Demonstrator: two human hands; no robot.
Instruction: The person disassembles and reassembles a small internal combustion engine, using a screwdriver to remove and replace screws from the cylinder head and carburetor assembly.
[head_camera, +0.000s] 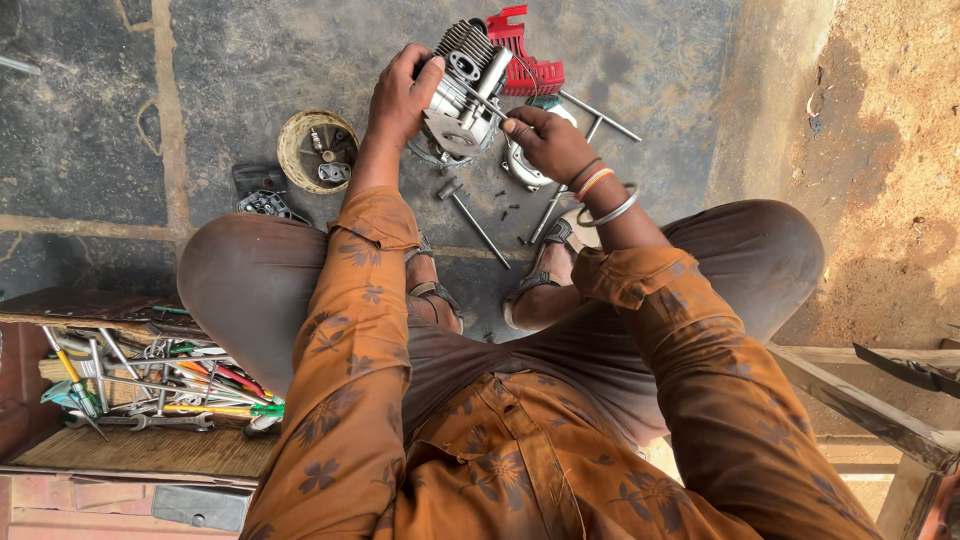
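Concrete floor (250, 60), dark and stained, sandy ground to the right; a person in a rust-orange floral shirt squats over it. Left hand (398, 98) is clamped around the finned cylinder side of a small engine (462, 95), steadying it on the floor at the far centre; a red plastic housing (522, 55) sits attached on the engine's far right. Right hand (545, 140), bangles at the wrist, pinches a thin metal tool (480, 98) whose tip lies against the engine body; what the tip engages cannot be made out. Judged step: working a fastener or fitting on the crankcase, disassembly or reassembly not distinguishable. Next move would call for keeping the left-hand brace firm while the tool turns or pries, tip seated squarely. Just near of the engine lie a T-handle wrench (470, 215), long rods (600, 115) and scattered small screws (505, 205). Left of it, a round yellow bowl (296, 150) holds parts. Near left, a wooden tray (150, 450) of screwdrivers and spanners.
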